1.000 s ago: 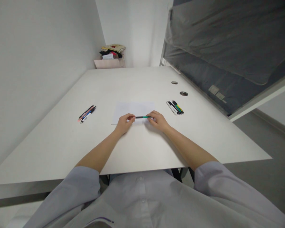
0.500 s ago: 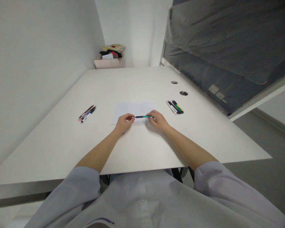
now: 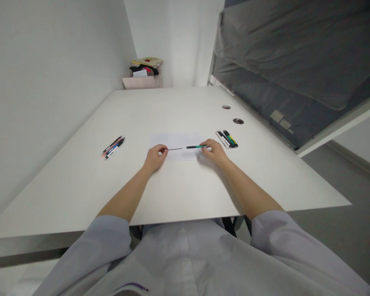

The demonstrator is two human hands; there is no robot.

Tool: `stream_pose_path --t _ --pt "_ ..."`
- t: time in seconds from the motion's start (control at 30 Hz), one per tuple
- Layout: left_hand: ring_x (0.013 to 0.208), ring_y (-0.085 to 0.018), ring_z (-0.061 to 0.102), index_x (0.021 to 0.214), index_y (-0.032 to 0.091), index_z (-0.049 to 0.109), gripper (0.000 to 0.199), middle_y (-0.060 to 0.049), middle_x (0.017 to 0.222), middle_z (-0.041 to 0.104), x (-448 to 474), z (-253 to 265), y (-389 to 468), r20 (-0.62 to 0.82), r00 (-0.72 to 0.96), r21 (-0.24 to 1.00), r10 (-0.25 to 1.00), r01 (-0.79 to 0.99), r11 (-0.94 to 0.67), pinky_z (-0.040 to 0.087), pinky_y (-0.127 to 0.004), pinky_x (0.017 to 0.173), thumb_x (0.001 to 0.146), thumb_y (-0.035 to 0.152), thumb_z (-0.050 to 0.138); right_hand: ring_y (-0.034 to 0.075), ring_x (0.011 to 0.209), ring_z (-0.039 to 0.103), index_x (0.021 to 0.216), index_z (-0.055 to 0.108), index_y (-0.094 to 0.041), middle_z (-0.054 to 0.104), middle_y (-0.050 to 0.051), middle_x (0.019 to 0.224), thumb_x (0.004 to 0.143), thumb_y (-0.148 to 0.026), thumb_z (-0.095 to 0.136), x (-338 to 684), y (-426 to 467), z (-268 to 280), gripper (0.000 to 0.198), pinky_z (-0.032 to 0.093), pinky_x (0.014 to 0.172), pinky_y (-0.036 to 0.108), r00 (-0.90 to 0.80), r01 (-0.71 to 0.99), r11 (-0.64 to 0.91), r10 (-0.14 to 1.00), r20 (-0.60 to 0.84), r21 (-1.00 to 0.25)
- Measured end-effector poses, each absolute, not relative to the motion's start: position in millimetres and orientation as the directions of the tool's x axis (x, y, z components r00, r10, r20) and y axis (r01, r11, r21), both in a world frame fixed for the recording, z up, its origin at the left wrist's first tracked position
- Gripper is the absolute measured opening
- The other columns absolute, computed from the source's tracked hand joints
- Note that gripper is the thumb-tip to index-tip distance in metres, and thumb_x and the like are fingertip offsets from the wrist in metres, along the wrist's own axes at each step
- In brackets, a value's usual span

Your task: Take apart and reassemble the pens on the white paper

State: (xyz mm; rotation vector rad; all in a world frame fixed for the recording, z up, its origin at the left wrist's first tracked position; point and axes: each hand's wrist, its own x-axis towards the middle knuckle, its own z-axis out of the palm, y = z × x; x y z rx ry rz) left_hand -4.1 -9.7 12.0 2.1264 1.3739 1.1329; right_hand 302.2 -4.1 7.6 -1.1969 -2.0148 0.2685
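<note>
Two hands: the left hand [image 3: 156, 157] and right hand [image 3: 215, 151] were near the middle of the frame, apart from each other, either side of a sheet of paper [image 3: 175, 139].
Left grip: thumb and fingers pinched the left end of a thin rod [image 3: 175, 149], dark in colour, just left of centre.
Right grip: the fingers were closed on the right end of a green and black pen [image 3: 196, 146], just right of centre.
Rod and pen: they lay roughly in line over the paper, their facing ends near each other but not touching.
Paper: white and flat on the white table [image 3: 185, 193], at the centre of the frame.
Right pens [image 3: 227, 139]: a row with white, black, green and yellow parts lay side by side, right of centre, near the right hand.
Left pens [image 3: 113, 148]: a slanted group in black, pink, blue and white lay left of centre, well apart from the left hand.
Round fittings [image 3: 238, 121]: two sat in the tabletop, beyond the right pens.
Box [image 3: 139, 83]: pale, with cloth [image 3: 147, 62] piled on it, upper left of centre.
Dark cover [image 3: 296, 53]: it hung across the upper right.
Shirt [image 3: 185, 255]: light grey, along the bottom edge.
</note>
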Motion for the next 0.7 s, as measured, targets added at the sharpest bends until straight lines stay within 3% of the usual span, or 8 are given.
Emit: stream_pose_path --t 0.17,0.4,0.7 --pt "0.079 -0.018 0.065 0.086 0.018 0.067 0.014 -0.005 0.086 0.072 -9 9 -7 0.397 0.178 0.646 0.900 0.642 -0.413 0.052 -0.032 0.081 0.082 0.024 0.055 0.022 0.082 0.061 0.098 0.075 -0.018 0.070 0.008 0.091 0.082 -0.023 0.050 314 3 0 0.030 0.049 0.078 0.036 -0.053 0.733 0.345 0.888 0.456 -0.586" --pt "0.083 -0.020 0.066 0.088 0.018 0.068 0.015 -0.006 0.092 0.073 4 9 -12 0.383 0.290 0.543 0.877 0.698 -0.467 0.052 -0.034 0.084 0.083 0.021 0.054 0.026 0.100 0.061 0.111 0.075 -0.018 0.073 0.011 0.108 0.089 -0.022 0.051 281 5 -4 0.032 0.044 0.094 0.038 -0.189 0.853 0.326 0.920 0.342 -0.406" --pt "0.083 -0.021 0.067 0.089 0.018 0.069 0.018 -0.007 0.092 0.073 11 10 -12 0.367 0.352 0.485 0.861 0.717 -0.500 0.053 -0.036 0.086 0.085 0.023 0.053 0.028 0.105 0.057 0.110 0.077 -0.021 0.070 0.011 0.111 0.090 -0.022 0.054 273 1 1 0.031 0.042 0.092 0.037 -0.167 0.914 0.249 0.951 0.261 -0.322"
